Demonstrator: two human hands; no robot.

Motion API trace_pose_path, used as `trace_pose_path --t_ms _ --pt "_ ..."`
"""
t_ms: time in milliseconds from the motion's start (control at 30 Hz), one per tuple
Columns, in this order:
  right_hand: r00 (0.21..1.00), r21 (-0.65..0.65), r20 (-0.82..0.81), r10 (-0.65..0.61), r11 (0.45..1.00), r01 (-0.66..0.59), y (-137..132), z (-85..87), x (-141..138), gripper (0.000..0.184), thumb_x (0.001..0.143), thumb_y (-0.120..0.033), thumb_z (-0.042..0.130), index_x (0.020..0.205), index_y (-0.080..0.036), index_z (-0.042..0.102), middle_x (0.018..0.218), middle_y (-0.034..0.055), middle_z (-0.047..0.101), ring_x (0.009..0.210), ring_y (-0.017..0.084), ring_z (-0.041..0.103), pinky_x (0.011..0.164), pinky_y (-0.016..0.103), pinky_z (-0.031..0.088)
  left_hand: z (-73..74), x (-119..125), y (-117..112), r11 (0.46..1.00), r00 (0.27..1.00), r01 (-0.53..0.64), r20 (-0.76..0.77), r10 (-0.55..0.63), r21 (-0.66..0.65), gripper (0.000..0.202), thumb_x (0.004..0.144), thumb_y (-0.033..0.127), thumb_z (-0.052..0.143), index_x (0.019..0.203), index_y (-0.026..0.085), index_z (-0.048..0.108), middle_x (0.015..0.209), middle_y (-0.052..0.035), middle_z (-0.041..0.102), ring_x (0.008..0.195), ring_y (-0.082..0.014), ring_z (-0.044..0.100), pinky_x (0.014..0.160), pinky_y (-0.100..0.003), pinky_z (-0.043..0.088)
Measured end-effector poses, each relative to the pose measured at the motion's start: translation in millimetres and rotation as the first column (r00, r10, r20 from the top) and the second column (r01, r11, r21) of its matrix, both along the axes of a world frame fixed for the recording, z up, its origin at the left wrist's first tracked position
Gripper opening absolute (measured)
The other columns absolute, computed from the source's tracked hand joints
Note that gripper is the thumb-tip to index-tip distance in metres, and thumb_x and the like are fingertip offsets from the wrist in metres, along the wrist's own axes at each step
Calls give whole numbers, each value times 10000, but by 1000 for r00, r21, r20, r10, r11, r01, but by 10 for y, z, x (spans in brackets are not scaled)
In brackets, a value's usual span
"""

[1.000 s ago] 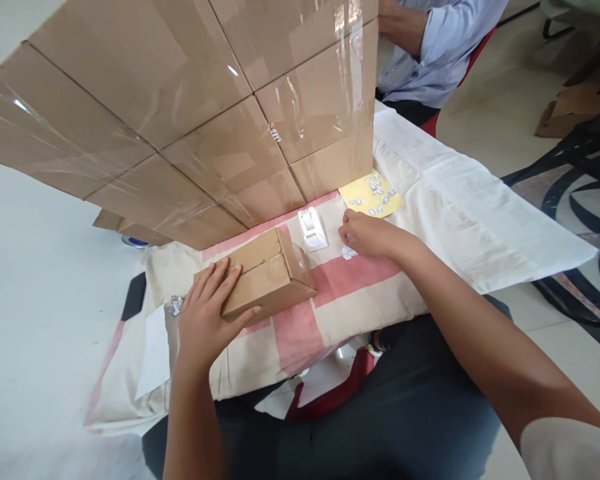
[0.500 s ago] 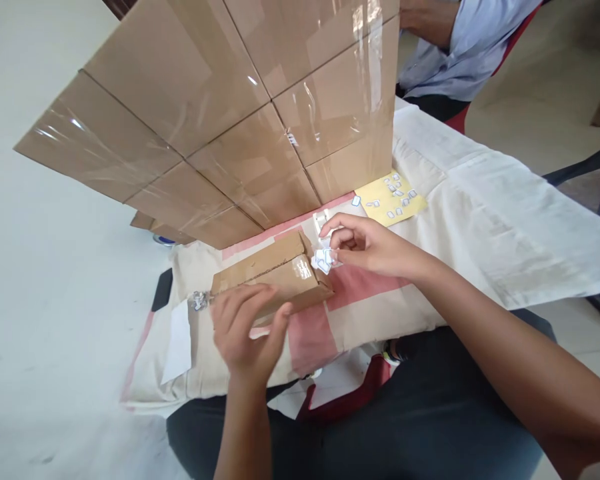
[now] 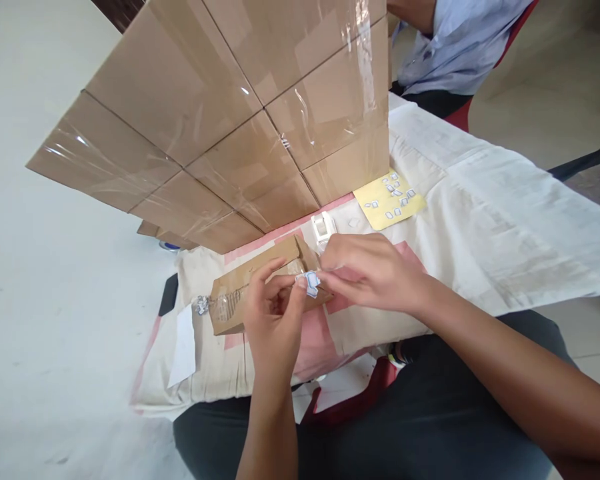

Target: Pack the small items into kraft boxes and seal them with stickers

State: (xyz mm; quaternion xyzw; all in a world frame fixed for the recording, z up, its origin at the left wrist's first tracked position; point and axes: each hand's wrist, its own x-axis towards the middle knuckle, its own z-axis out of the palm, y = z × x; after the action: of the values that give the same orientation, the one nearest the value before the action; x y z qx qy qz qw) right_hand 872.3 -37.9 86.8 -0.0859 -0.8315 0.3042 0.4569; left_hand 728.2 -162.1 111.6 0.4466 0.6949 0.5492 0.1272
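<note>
Several small white paper cutouts (image 3: 310, 283) with blue outlines are bunched between my two hands, above a small closed cardboard box (image 3: 229, 305). My left hand (image 3: 275, 308) pinches them between thumb and fingers from the left. From the right, my right hand (image 3: 373, 272) is closed, its fingertips pinched at the edge of the same cutouts. How many pieces each hand grips cannot be made out. Just behind my right fingers a white tape dispenser (image 3: 323, 227) rests on the cloth. A yellow sheet (image 3: 377, 218) bearing scattered outlined cutouts lies farther back on the right.
A tall taped cardboard panel (image 3: 220, 120) stands across the back of the cloth-covered table (image 3: 455, 267). At the left lie a white paper strip (image 3: 183, 347), a crumpled shiny clump (image 3: 202, 305) and a black object (image 3: 169, 295). Another person's sleeve (image 3: 460, 50) shows beyond the panel.
My left hand has moved right and closed on the paper cutouts. My right hand has brought them slightly down and left, over the box, and its fingers have drawn together.
</note>
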Motion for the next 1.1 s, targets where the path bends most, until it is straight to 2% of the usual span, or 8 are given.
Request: trace_pose_path --t_ms 67,100,333,400,567,767,933,1100 --pt "993 225 -21 -114 967 116 -54 21 1 233 976 -227 574 744 -234 589 751 -9 637 654 127 535 588 286 376 -3 -7 -1 999 1000 -23 20 22 33 363 855 348 790 1169 235 648 793 3 741 686 -121 674 617 -220 487" --pt "989 290 -24 -149 945 149 -78 32 -1 275 982 -227 569 708 -232 586 717 -9 626 638 128 524 576 293 365 -1 -7 -4 999 999 -30 28 29 45 363 847 347 799 1158 233 649 791 6 747 678 -115 673 621 -214 491" --pt "969 434 -19 -245 871 228 -121 22 -56 265 1008 -288 565 773 -239 678 721 3 639 646 133 537 564 292 396 10 57 -42 996 996 -83 40 82 33 443 830 367 817 1211 211 656 744 -2 760 643 -125 690 621 -221 535" --pt "966 438 -26 -257 866 242 -119 12 -65 260 1009 -297 565 786 -238 685 730 7 645 645 136 537 558 296 397 6 72 -44 997 996 -77 40 76 31 430 831 370 816 1201 211 666 734 -1 757 654 -134 702 632 -229 549" --pt "967 361 -39 -253 898 250 -148 2 -80 227 998 -285 587 800 -242 690 709 1 624 639 141 537 564 306 407 -13 66 -44 996 996 -79 43 78 36 393 836 376 811 1171 223 674 712 9 744 657 -135 697 648 -233 545" --pt "965 409 -63 -254 876 257 -154 -13 -91 250 993 -226 578 765 -228 682 680 -1 622 615 136 525 553 301 393 -35 59 -42 995 993 -91 74 89 31 387 842 379 807 1173 226 677 696 13 732 661 -124 676 662 -224 517" --pt "971 359 -33 -235 904 231 -127 -4 -79 256 1005 -232 529 794 -230 675 741 10 662 654 139 576 579 292 432 -27 55 -33 992 991 -115 81 110 54 377 841 359 808 1168 218 684 733 6 744 669 -124 685 651 -225 522" --pt "984 271 -44 -171 946 177 -137 -44 -103 237 977 -296 585 760 -219 644 672 -3 610 588 129 524 534 286 395 -37 37 -43 989 986 -132 114 124 72 368 848 361 800 1176 225 703 728 8 744 698 -138 712 689 -241 559"
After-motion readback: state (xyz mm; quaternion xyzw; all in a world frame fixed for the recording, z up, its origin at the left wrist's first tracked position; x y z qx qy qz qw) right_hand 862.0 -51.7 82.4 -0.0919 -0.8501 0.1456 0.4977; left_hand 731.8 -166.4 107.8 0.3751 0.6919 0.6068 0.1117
